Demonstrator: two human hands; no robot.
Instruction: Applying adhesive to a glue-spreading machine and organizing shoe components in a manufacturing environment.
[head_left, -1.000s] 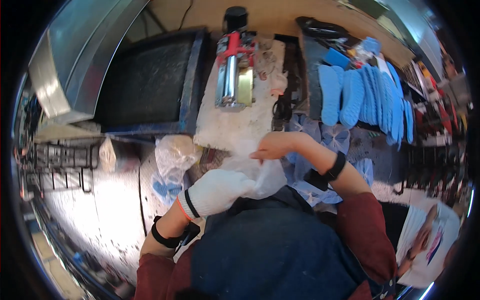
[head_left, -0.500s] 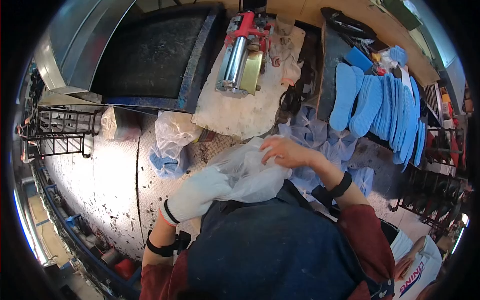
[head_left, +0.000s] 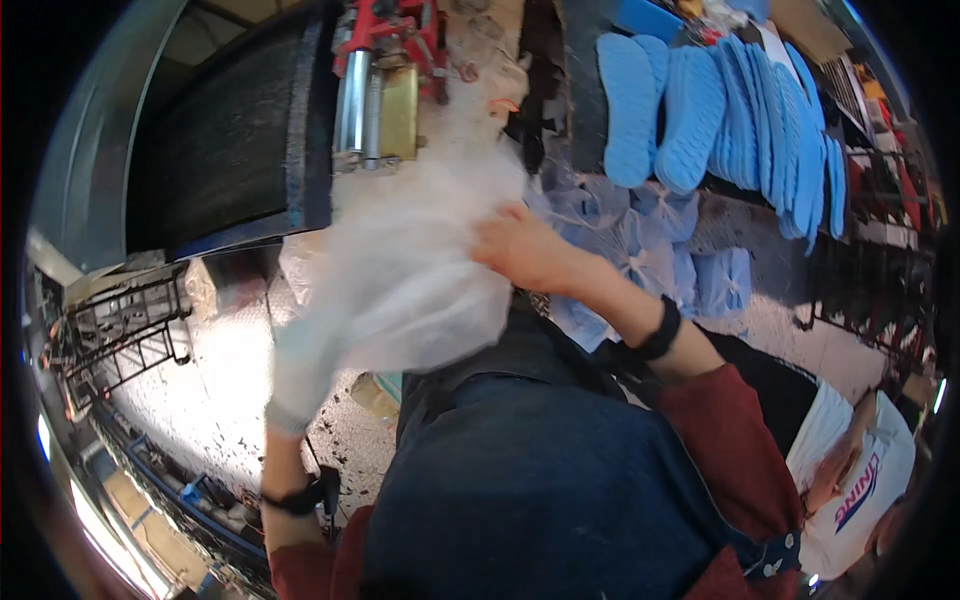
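Observation:
A translucent plastic bag (head_left: pixel 420 270) is spread between my hands in front of my dark apron, smeared by motion. My right hand (head_left: pixel 525 250) is bare, its fingers curled closed on the bag's right side. On my left hand (head_left: pixel 305 370) is a white knit glove. It meets the bag's left side, where the film and blur hide its fingers. Beyond the right hand, blue shoe insoles (head_left: pixel 690 120) stand in a row on a dark bench. Knotted clear bags of blue pieces (head_left: pixel 640 250) lie below them.
A machine with red parts and a metal roller (head_left: pixel 355 100) stands ahead on a pale worktop. To its left is a dark tray with a blue edge (head_left: pixel 220 235). Black metal racks (head_left: pixel 120 330) stand at the left. Another person's hand (head_left: pixel 835 465) is at the lower right.
The bag has risen forward and spread wider. My left hand has moved left, away from the right hand. The view has shifted, so the machine and insoles sit higher and further left.

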